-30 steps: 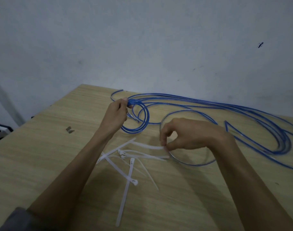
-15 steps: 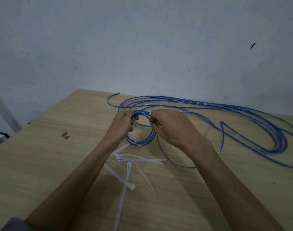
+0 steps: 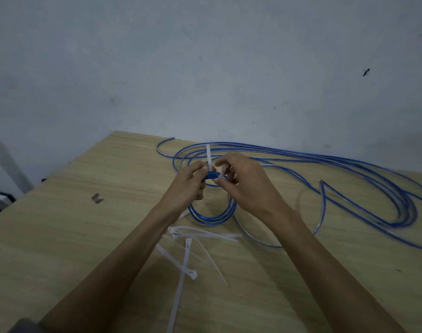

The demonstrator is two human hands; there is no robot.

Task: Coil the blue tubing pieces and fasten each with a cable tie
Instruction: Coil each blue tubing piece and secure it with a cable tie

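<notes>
Left hand (image 3: 189,182) pinches the top of the small blue tubing coil (image 3: 213,213), which hangs down to the tabletop (image 3: 73,236); right hand (image 3: 243,182) has its fingers curled on the white cable tie (image 3: 208,156) wrapped over the bundle, tail sticking up. To do this well: keep all loops stacked under the left pinch, feed the tail through the head, cinch snug without crushing the tubing. Spare cable ties (image 3: 200,235) lie just below, loose blue tubing (image 3: 349,179) sprawls to the right.
</notes>
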